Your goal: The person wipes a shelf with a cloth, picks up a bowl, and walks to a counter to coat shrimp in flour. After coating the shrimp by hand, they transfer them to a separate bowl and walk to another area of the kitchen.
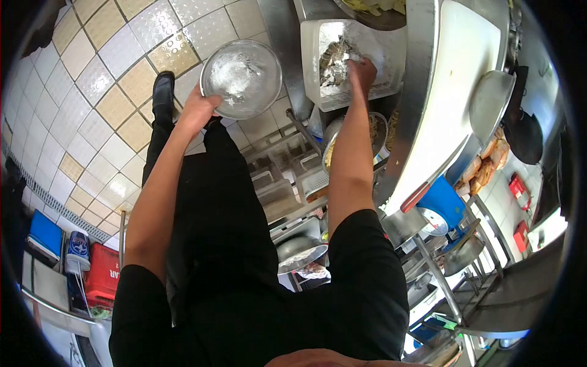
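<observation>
Fingers of the left hand (202, 113) clasp a round bowl (267, 92) of white powder (234, 74) above the tiled floor (139, 82). Beside the steel edge of a surface (422, 92), the right hand (362, 73) reaches into a plastic tub (311, 67), fingers at powder-dusted pieces (335, 61), their grip unclear.

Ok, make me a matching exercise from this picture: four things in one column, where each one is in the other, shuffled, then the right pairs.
Things:
1. Round bowl
2. Right hand
3. Black shoe
4. Long white board

Places:
A. On the tiled floor
B. Held in the left hand, with white powder inside
C. To the right of the pale tub
D. Reaching into the pale tub

Pairs: 1-B, 2-D, 3-A, 4-C
</observation>
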Demonstrator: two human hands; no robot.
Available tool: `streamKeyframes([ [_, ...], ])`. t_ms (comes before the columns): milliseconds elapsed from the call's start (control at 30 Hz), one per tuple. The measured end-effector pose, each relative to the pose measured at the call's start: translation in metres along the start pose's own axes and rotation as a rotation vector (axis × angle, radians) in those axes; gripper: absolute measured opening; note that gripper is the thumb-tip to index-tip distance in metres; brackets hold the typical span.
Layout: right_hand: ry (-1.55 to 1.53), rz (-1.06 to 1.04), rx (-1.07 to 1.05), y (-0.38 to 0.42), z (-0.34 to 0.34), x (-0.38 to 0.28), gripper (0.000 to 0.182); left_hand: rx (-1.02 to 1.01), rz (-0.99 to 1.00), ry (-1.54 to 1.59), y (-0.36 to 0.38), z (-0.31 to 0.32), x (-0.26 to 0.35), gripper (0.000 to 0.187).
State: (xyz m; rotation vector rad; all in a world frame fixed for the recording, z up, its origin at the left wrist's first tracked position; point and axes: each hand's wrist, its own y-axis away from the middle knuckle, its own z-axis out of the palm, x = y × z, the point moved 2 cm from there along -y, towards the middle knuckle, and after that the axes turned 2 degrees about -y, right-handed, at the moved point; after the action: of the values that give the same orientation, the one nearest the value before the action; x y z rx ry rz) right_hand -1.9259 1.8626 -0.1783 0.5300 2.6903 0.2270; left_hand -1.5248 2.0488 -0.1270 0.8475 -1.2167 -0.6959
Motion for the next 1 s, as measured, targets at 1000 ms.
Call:
streamKeyframes([
  [1000, 0.218, -0.162, 0.13, 0.023, -0.03, -0.046, 0.043, -0.09, 0.037, -0.052, -0.027, 0.021, -0.023, 0.063],
])
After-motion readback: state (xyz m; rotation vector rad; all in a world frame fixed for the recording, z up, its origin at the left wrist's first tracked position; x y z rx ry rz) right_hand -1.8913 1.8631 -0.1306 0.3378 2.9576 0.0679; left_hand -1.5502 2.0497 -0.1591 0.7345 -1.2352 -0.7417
